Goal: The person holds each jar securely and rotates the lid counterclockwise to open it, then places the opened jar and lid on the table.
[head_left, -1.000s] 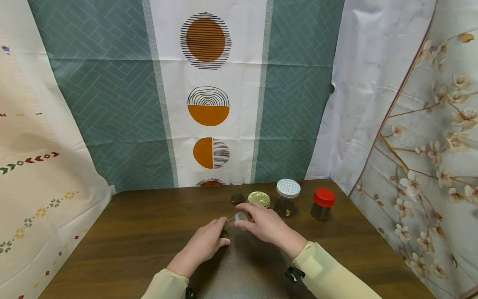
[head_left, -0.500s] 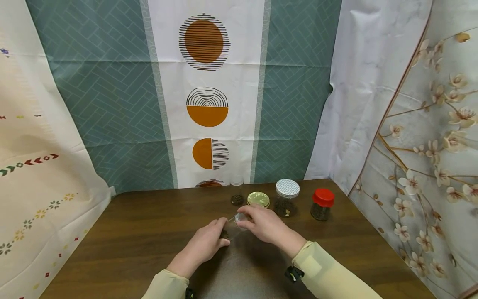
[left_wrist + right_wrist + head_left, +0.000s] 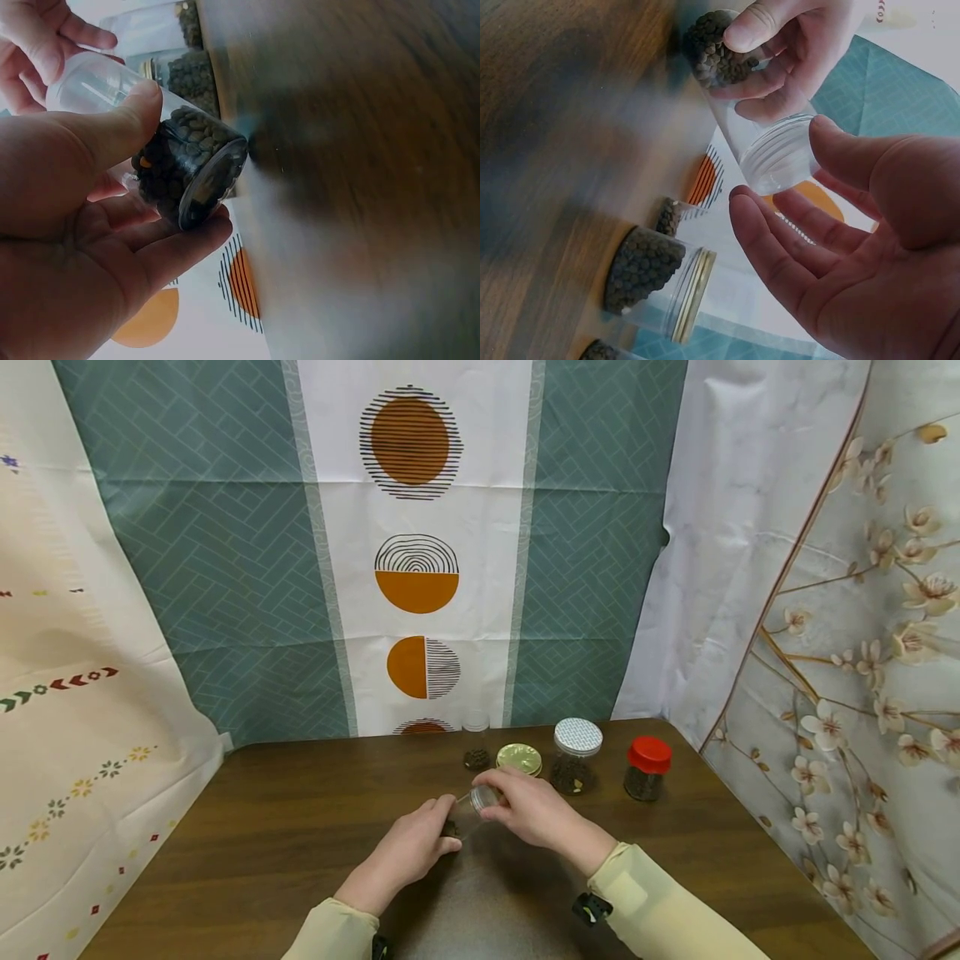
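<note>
My left hand grips a clear jar around its lower part, thumb on one side and fingers on the other. Dark pellets fill the jar's bottom portion. The jar leans over to the right, its base edge close to the table in the left wrist view. At its upper end sits a clear ribbed lid, which my right hand pinches by the rim between thumb and fingertips.
Behind the hands on the brown table stand a tall clear jar, a gold-lidded jar, a jar with a white patterned lid and a red-lidded jar. Patterned curtains hang behind.
The right thumb and fingers have shifted slightly back on the lid, so more of it shows in the head view. My left hand and the jar stay almost in place.
</note>
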{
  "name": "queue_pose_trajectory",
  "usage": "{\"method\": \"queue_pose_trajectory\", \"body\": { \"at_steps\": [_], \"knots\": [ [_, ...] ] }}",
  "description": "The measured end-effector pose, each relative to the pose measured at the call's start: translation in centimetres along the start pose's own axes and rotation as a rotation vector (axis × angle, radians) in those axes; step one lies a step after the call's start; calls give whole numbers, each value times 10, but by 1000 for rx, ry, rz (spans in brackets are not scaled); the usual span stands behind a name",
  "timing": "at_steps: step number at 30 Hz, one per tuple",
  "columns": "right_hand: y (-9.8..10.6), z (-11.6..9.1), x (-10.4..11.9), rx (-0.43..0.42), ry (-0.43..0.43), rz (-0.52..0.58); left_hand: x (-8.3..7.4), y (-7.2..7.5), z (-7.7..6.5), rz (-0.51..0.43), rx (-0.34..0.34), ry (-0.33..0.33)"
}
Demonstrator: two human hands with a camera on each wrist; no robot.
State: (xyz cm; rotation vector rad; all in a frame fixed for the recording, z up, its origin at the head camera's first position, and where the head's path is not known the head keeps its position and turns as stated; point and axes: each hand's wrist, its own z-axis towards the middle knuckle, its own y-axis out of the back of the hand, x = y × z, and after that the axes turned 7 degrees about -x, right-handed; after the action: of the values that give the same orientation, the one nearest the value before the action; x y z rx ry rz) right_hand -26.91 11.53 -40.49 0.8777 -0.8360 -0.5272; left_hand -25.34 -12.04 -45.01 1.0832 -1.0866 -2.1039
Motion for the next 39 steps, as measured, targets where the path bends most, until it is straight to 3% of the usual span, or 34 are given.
{"method": "queue_pose_trajectory", "body": {
  "at_steps": [19,30,39],
  "knots": [
    [3,-1,0,9,41,26,3,-1,2,4,21,7],
    [1,5,3,-26,-135,-11,3,-2,1,11,31,11],
    [-3,4,1,-26,-97,-24,2,-2,-1,18,26,8]
  ]
}}
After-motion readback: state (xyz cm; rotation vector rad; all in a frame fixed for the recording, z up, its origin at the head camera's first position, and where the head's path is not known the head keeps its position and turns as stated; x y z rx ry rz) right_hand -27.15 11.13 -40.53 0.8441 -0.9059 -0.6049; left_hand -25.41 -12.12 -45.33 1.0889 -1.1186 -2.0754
